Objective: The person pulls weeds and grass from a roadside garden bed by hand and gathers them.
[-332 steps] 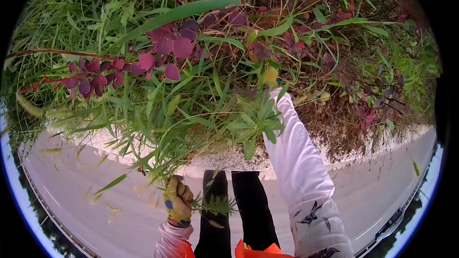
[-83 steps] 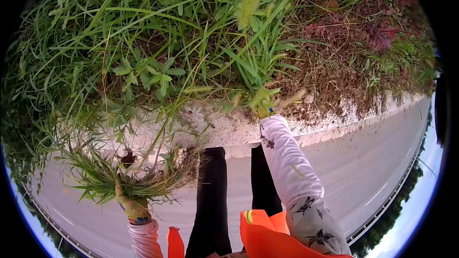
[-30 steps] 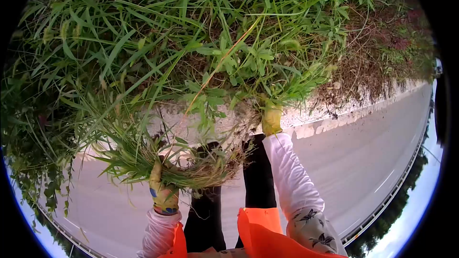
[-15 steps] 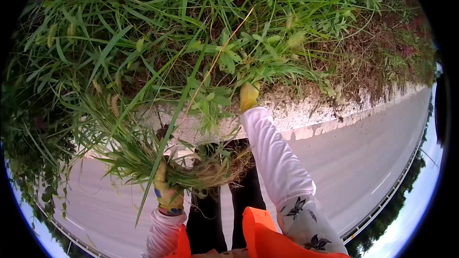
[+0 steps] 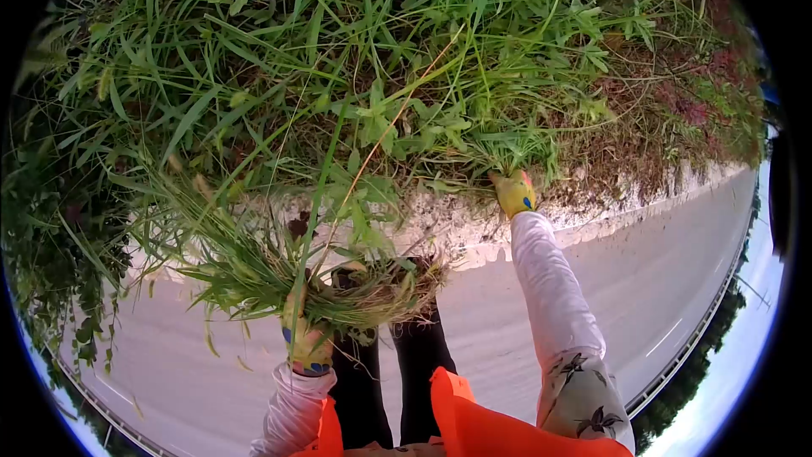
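At seven o'clock my left hand point(image 5: 306, 347) is wrapped around a bundle of grass point(image 5: 359, 306); its loose, trailing ends could snag on the weeds point(image 5: 254, 101) at eleven. At three o'clock my right hand point(image 5: 514, 195) looks closed on a tuft point(image 5: 509, 151), fingertips hidden; a hard pull could snap stems above the roots. I see no container.

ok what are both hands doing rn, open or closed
Left hand: closed, holding a bundle of uprooted grass.
Right hand: closed around a grass tuft.
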`<move>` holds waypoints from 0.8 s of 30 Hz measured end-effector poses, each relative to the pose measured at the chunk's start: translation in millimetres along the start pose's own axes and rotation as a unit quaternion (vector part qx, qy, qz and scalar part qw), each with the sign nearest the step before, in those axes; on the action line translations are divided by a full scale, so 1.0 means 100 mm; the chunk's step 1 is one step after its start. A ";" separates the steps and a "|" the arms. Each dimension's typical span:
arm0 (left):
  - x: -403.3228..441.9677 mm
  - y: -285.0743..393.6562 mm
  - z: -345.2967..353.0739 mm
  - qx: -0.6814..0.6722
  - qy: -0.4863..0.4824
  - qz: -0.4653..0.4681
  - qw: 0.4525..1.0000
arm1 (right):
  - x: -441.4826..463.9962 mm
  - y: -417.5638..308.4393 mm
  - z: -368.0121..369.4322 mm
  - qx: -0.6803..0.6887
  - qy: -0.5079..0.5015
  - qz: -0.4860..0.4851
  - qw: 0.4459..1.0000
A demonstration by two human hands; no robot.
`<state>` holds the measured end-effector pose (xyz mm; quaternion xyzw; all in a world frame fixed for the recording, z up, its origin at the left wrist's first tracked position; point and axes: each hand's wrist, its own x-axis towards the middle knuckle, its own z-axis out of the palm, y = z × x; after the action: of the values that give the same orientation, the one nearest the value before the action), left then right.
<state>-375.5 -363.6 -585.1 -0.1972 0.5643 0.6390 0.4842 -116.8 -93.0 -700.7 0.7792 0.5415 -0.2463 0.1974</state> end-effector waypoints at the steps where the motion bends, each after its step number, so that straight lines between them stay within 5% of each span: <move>1: 0.06 0.02 -0.05 0.000 -0.041 -0.068 0.997 | 0.14 0.14 -0.01 0.208 -0.006 -0.056 0.976; 3: -0.08 0.00 0.20 0.039 0.015 -0.020 0.999 | -0.10 0.00 -0.28 0.645 -0.101 -0.043 0.757; 4: -0.07 0.02 0.27 0.055 0.016 -0.006 0.998 | -0.04 0.02 -0.15 0.648 -0.094 -0.044 0.754; 5: -0.06 0.03 0.33 0.070 0.018 0.009 0.997 | 0.07 0.12 0.08 0.401 -0.058 -0.105 0.908; 6: -0.06 0.04 0.33 0.073 0.004 0.006 0.997 | 0.11 0.17 0.17 0.118 -0.015 -0.149 0.982; 8: -0.04 -0.03 0.37 0.224 0.014 0.085 0.971 | -0.45 -0.17 -0.01 0.103 -0.015 -0.069 0.992; 9: 0.10 -0.10 0.08 0.068 -0.064 0.031 0.995 | -0.90 -0.40 -0.24 0.141 -0.043 -0.170 0.974; 10: 0.03 -0.07 0.03 0.076 -0.073 0.022 0.994 | -1.25 -0.53 -0.11 0.132 0.026 -0.291 0.947; 12: 0.04 -0.05 0.09 0.114 -0.119 0.070 0.984 | -1.90 -0.84 -0.01 0.109 -0.050 -0.500 0.858; 14: 0.03 0.10 0.02 0.273 -0.127 0.049 0.952 | -2.46 -1.16 0.23 0.180 -0.159 -0.490 0.838; 16: -0.02 0.36 0.12 -0.004 -0.065 -0.090 0.994 | -2.70 -1.42 0.31 0.004 -0.181 -0.588 0.788; 22: 0.20 0.41 -0.33 0.093 0.043 -0.004 0.995 | -2.70 -1.18 0.43 0.204 -0.197 -0.648 0.707; 23: 0.16 0.49 -0.24 0.114 0.013 0.004 0.993 | -2.56 -1.11 -0.08 0.161 -0.295 -0.604 0.722; 24: 0.18 0.54 -0.13 0.133 -0.019 0.015 0.991 | -2.41 -0.96 -0.13 0.355 -0.287 -0.588 0.668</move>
<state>-432.9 -362.4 -574.7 -0.1104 0.6377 0.5695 0.5068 -275.7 -233.3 -550.0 0.2014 0.6752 -0.6968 -0.1341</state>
